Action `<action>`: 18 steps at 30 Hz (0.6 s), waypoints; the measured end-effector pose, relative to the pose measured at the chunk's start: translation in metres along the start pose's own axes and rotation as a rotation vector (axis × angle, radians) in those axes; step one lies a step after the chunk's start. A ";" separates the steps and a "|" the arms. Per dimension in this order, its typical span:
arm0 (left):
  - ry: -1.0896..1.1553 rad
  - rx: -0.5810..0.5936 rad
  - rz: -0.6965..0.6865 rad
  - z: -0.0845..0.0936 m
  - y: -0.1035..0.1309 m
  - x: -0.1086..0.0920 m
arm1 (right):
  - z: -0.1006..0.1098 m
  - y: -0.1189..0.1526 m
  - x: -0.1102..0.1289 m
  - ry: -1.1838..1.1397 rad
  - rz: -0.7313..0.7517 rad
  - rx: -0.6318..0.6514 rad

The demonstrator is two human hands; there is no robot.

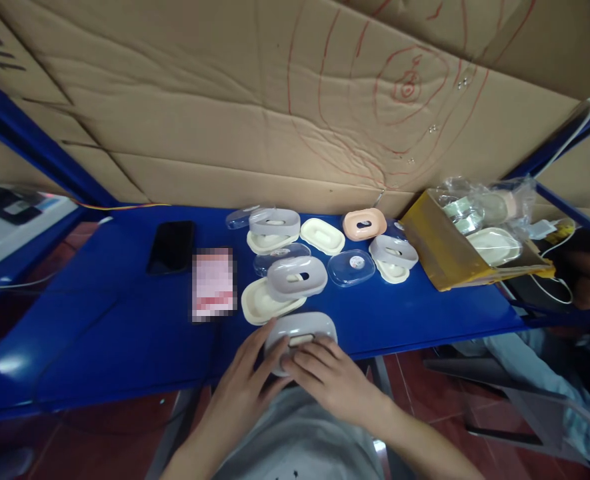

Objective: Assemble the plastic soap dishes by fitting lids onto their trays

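Grey case [309,324]: It was at the near edge of the bench [125,327], just in front of the person's shirt [299,433]. Both hands had hold of it. You could not tell if it touched the bench. Something cream showed in its slot.
Left hand [249,373]: It was partly closed, with bent fingers round the left side of the case.
Right hand [331,379]: It was partly closed too, with fingers curled over the front of the case, close to the slot. Its thumb was hard to see.
Nearest things: Just past the hands, a second grey case [299,285] sat partly on a cream tray [255,307].
Back things: A third grey case [275,223] was over another cream tray [269,244]. To its right were a bare cream tray [323,237] and a peach case [357,230].
Right side: A clear lid [347,272] with a round sticker [357,262] lay near a fourth grey case [399,252]. Beyond them stood a yellow box [427,250] with things inside.
Left side: A black phone [173,247] lay beside a blurred pink paper [213,281].
Wall: Brown cardboard [199,100] stood behind, with red rings [407,87] drawn on it.
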State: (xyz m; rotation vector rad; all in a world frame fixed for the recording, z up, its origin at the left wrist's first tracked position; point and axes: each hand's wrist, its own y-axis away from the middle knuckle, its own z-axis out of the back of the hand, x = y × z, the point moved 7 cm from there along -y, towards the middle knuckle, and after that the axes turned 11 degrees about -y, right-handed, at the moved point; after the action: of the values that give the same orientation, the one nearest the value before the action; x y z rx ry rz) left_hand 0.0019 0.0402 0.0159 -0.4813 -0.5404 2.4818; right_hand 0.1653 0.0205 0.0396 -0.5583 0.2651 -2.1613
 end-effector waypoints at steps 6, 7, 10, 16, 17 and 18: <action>0.010 0.028 -0.020 -0.001 0.001 0.002 | 0.036 -0.017 -0.036 -0.261 0.004 -0.042; 0.017 0.022 -0.023 -0.002 0.000 0.002 | 0.048 -0.028 -0.052 -0.293 0.001 -0.077; 0.009 -0.003 -0.033 -0.002 -0.003 0.000 | 0.069 -0.076 -0.117 -0.334 -0.106 -0.115; -0.058 -0.032 -0.024 -0.002 -0.005 -0.002 | 0.044 -0.169 -0.195 -0.474 -0.128 0.264; -0.061 -0.030 -0.025 -0.002 -0.005 -0.002 | 0.043 -0.176 -0.197 -0.475 -0.117 0.266; -0.063 -0.029 -0.024 -0.002 -0.006 -0.002 | 0.043 -0.179 -0.197 -0.473 -0.109 0.246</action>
State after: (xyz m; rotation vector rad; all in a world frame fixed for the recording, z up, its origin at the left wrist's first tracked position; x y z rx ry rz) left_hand 0.0069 0.0440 0.0175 -0.4071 -0.6043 2.4763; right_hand 0.1643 0.2858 0.0866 -0.9305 -0.2905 -2.0516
